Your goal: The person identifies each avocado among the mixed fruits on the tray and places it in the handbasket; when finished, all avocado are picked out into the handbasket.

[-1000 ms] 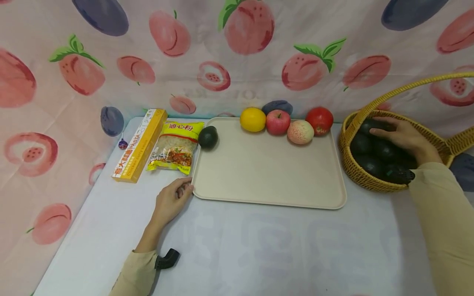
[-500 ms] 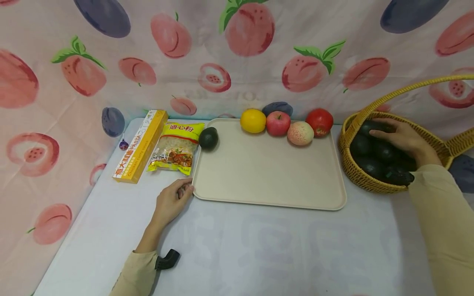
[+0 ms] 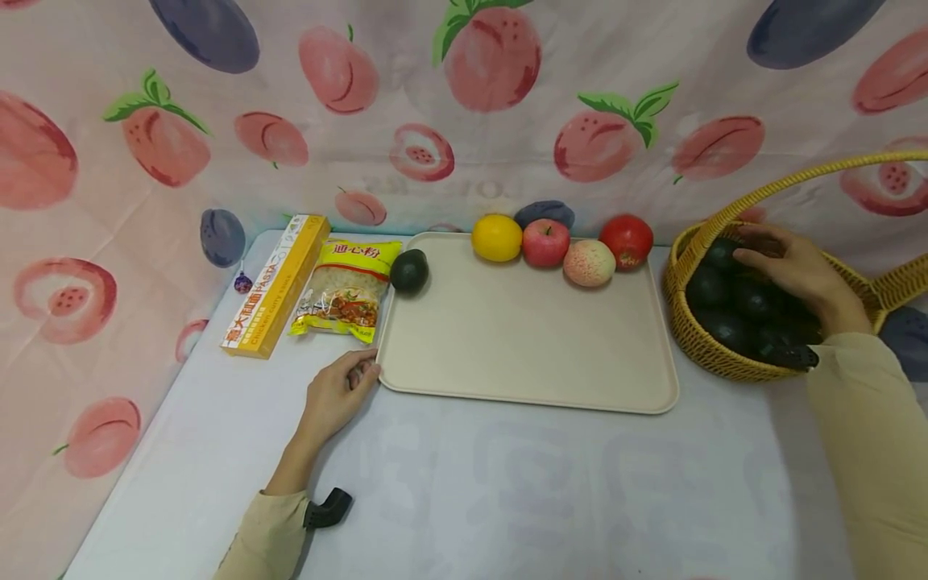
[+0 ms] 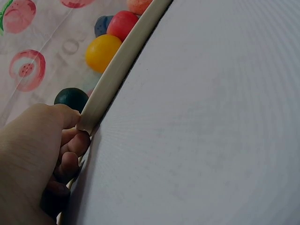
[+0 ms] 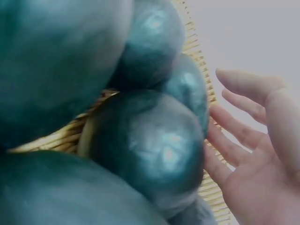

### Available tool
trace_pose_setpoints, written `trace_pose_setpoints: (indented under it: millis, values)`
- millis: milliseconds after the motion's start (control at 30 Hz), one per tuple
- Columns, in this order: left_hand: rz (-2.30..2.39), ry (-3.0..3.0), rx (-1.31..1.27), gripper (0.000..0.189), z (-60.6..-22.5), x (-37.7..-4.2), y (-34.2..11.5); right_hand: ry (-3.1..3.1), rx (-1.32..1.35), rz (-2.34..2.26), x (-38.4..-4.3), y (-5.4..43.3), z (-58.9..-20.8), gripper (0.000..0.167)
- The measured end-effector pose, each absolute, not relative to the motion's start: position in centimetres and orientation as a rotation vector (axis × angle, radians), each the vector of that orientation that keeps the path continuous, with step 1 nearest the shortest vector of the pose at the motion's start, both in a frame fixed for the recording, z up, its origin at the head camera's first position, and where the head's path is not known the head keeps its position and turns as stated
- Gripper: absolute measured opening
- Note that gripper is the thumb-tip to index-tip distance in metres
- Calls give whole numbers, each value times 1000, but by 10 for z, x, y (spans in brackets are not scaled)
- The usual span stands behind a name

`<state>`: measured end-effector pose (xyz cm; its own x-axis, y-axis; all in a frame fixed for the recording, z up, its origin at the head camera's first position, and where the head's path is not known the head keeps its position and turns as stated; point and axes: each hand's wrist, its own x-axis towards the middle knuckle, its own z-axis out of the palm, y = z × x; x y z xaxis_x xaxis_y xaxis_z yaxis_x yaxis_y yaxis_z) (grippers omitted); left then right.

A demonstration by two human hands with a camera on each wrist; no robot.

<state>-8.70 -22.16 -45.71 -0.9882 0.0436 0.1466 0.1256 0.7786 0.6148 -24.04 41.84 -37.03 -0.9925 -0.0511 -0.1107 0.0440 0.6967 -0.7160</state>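
My left hand (image 3: 335, 395) grips the left front corner of a beige tray (image 3: 529, 354); in the left wrist view its fingers (image 4: 70, 161) curl at the rim. Over a yellow wicker basket (image 3: 725, 362) at the right is my right hand (image 3: 805, 270), above several dark green avocados (image 3: 754, 298). In the right wrist view, that hand (image 5: 253, 126) has its fingers spread, with the fingertips close to or against an avocado (image 5: 150, 145) near the basket's rim; nothing is held in the palm. One more avocado (image 3: 409, 271) rests at the tray's left rim.
A lemon (image 3: 496, 238), an apple (image 3: 546, 242), a speckled peach-like fruit (image 3: 590, 263) and a red pomegranate-like fruit (image 3: 627, 241) line the tray's back edge. Left of the tray lie a pasta bag (image 3: 348, 286) and a yellow pasta box (image 3: 279, 286). The basket's handle (image 3: 790, 181) arches high.
My right hand has lifted slightly and shifted a little to the right over the basket, and the avocado by its thumb sits differently. The left hand stays at the tray corner.
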Motion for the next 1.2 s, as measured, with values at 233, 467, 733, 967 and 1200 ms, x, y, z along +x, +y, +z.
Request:
trace_pose_setpoints:
  millis: [233, 467, 733, 967, 1200]
  values:
    - [-995, -2861, -125, 29, -455, -86, -221, 2838, -100, -1170, -232, 416, -362, 54]
    - [-991, -2854, -131, 28, -456, -87, -223, 2881, -198, -1099, -222, 410, -355, 51]
    - [-984, -2849, -128, 28, -458, -88, -223, 2889, -268, -1091, -211, 399, -345, 50]
    - [-987, -2853, -127, 29, -459, -87, -223, 2907, -342, -1096, -198, 392, -341, 50]
    - [-987, -2846, -141, 30, -459, -88, -222, 2916, -285, -1215, -184, 387, -342, 47]
